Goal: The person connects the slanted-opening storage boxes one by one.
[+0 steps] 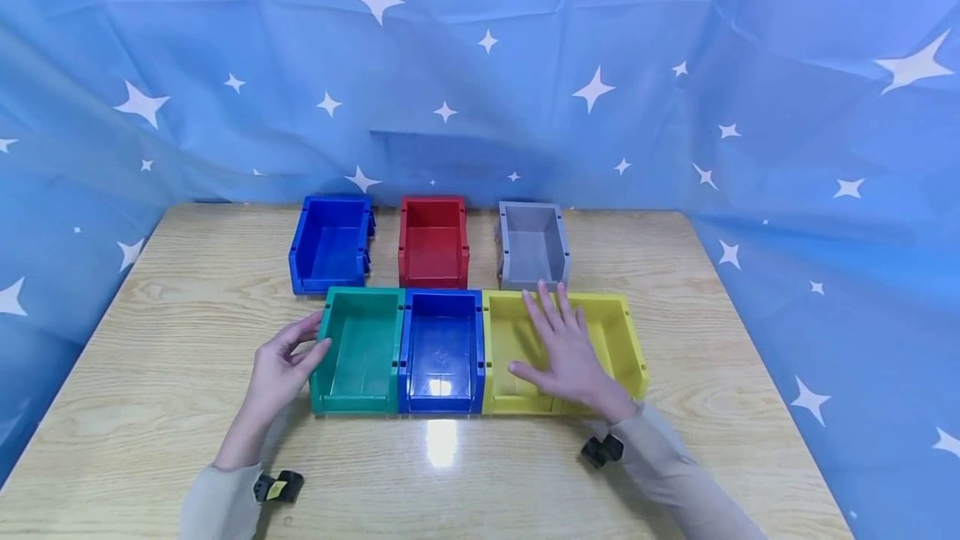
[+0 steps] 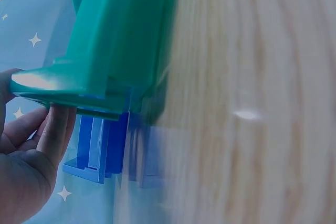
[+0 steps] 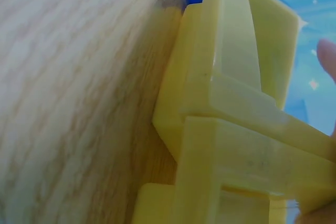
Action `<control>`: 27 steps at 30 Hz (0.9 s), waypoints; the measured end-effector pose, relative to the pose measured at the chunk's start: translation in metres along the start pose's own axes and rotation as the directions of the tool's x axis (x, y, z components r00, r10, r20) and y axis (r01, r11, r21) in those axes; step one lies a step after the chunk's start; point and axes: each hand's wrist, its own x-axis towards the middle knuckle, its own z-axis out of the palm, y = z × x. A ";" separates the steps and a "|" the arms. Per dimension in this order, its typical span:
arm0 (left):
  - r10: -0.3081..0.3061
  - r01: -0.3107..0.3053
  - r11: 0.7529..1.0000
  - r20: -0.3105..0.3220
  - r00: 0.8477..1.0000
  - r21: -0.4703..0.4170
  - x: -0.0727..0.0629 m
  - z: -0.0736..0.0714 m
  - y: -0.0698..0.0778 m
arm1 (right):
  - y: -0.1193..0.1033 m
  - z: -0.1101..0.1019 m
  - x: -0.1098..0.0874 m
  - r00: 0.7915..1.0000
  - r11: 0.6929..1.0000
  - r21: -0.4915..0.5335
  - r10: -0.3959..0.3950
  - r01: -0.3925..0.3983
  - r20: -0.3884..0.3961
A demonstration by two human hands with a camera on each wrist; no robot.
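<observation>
A green bin [image 1: 365, 348] stands at the left end of a front row, and my left hand [image 1: 281, 365] holds it by its left side wall. In the left wrist view, the fingers [image 2: 55, 129] bend against that wall's edge. Beside the green bin stands a blue bin [image 1: 442, 340]. Two yellow bins [image 1: 512, 357] [image 1: 611, 332] finish the row on the right, side by side. Over them my right hand [image 1: 573, 357] lies with fingers spread, around their shared walls. Whether its palm touches the rims cannot be told.
Behind the front row stand a second blue bin [image 1: 330, 244], a red bin [image 1: 433, 244] and a grey bin [image 1: 534, 244], set apart from each other. All rest on a wooden table [image 1: 420, 482]. A blue star-patterned cloth [image 1: 480, 90] hangs at the back and sides.
</observation>
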 end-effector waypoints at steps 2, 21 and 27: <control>0.004 -0.004 1.000 -0.003 1.000 0.005 0.000 0.000 -0.001 | 0.000 0.000 0.000 1.000 1.000 0.003 -0.003 0.003 -0.004; 0.094 -0.094 0.995 -0.019 0.995 0.027 0.004 0.000 0.000 | 0.007 -0.006 0.000 0.994 0.980 0.201 0.032 -0.010 -0.105; 0.081 -0.079 0.996 -0.053 0.995 0.038 0.005 -0.008 -0.001 | 0.015 -0.025 0.001 0.965 0.967 0.251 0.019 0.049 -0.261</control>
